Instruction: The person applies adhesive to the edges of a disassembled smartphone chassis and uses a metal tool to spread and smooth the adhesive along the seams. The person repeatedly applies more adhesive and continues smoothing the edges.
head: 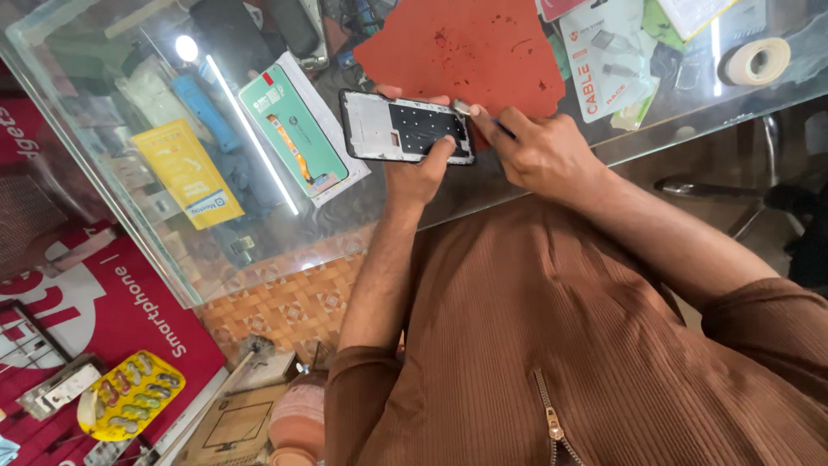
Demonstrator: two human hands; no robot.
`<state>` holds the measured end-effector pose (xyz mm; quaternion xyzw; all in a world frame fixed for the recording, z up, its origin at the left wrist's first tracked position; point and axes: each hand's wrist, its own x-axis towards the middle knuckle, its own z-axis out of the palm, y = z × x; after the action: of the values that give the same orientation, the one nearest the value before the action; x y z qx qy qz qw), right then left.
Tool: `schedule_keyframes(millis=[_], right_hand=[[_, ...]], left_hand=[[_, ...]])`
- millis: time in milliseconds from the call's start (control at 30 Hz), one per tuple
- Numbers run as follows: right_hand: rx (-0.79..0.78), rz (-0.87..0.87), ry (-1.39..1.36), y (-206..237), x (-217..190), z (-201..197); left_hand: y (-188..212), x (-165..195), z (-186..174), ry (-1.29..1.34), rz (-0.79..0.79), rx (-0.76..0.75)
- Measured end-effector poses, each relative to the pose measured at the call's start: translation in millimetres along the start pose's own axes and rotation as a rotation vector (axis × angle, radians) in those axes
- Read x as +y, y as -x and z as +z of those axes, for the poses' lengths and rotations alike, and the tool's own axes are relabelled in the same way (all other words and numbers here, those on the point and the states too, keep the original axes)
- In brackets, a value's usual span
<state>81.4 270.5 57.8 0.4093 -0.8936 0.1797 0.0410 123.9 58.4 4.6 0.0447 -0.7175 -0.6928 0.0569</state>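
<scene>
The left hand is clamped on the near edge of a thin, light, probably fragile phone frame held over the glass tabletop, best gripped by its rims, while the right hand pinches a small tool at its corner.

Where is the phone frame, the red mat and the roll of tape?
phone frame [379, 123]: head view, on its pale inner plate.
red mat [470, 47]: head view, on its bare middle.
roll of tape [755, 61]: head view, on its outer ring.
</scene>
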Motion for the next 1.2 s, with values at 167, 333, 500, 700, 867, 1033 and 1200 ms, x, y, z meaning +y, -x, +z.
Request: schedule_keyframes(millis=[167, 333, 500, 700, 867, 1033, 1200], right_hand=[[0.139, 0.161, -0.262, 8.0, -1.0, -1.8], [0.082, 0.139, -0.232, 16.1, -7.9, -12.4], [0.016, 0.067, -0.045, 3.4, -14.1, -13.0], [-0.008, -0.033, -0.006, -8.1, -6.5, -21.6], [-0.056, 0.043, -0.12, 2.9, -4.2, -48.4], [-0.124, 0.095, -0.36, 11.9, 20.2, -79.4], [-0.13, 0.071, -0.425, 14.4, 47.3, -95.8]], left_hand=[[0.6, 5.2, 1.1, 0.105, 0.007, 0.025], [1.2, 7.9, 3.6, 0.202, 0.055, 0.037], [1.8, 18.5, -1.9, 0.014, 0.216, 0.001], [-5.4, 41.2, -3.0, 0.124, 0.085, 0.012], [-12.4, 66.7, 13.4, 0.239, 0.151, 0.062], [-17.8, 80.5, 39.9, 0.18, 0.297, 0.173], [-18.7, 83.4, 62.8, 0.165, 0.362, 0.224]])
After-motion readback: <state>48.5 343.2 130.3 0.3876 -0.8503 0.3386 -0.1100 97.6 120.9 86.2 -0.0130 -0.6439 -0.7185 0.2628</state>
